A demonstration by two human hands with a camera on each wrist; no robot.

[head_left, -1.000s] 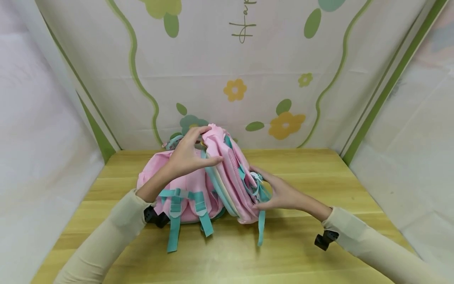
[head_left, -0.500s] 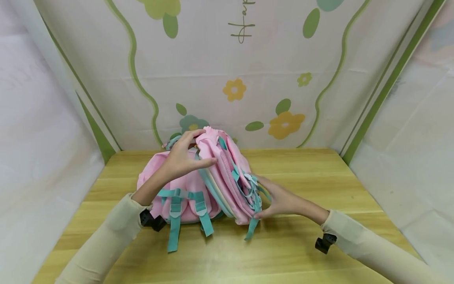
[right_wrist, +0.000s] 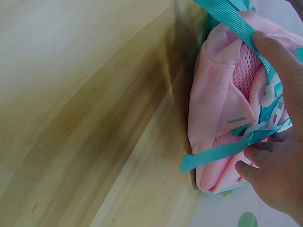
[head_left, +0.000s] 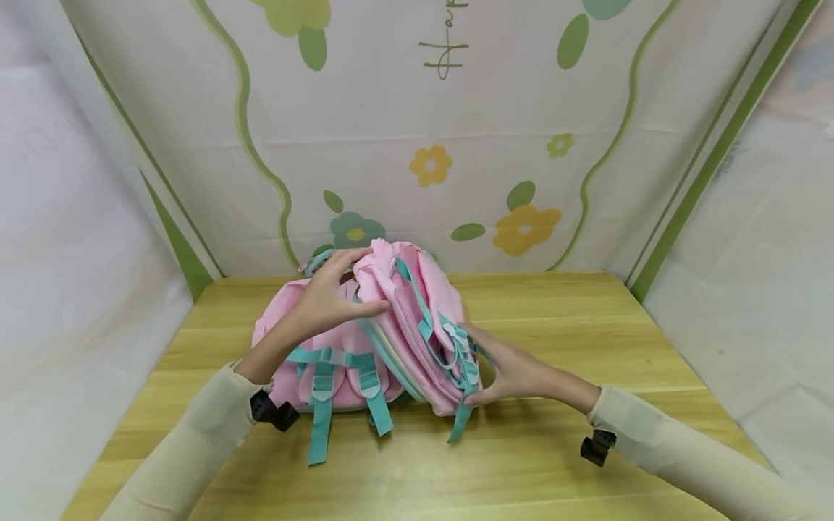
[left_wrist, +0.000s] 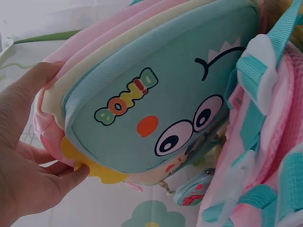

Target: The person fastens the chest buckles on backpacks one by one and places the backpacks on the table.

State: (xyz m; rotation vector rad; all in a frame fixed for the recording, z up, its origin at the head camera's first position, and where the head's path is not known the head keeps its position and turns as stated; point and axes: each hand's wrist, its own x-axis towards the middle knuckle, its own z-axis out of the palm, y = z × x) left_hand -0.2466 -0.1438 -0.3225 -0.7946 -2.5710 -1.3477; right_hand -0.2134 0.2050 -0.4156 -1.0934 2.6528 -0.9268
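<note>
Two pink backpacks stand side by side on the wooden table. The right one, a backpack [head_left: 407, 318] with teal straps, tilts leftward against the other backpack [head_left: 345, 340]. My left hand [head_left: 326, 297] grips its upper end, thumb on one side and fingers on the other. In the left wrist view its teal front [left_wrist: 123, 90] shows a dinosaur face and "DINO!" lettering. Low on the strap side, my right hand [head_left: 515, 369] holds the same backpack between spread thumb and fingers. A loose teal strap [right_wrist: 213, 156] hangs beside those fingers in the right wrist view.
The wooden table [head_left: 554, 463] meets a flower-printed cloth backdrop [head_left: 469, 108] behind the bags, with white cloth walls at both sides. A small teal pouch [left_wrist: 194, 187] dangles from a clip near the bags.
The right backpack has shifted slightly left and leans further toward the other one, its strap side turning more into view. Both hands have moved with it.
</note>
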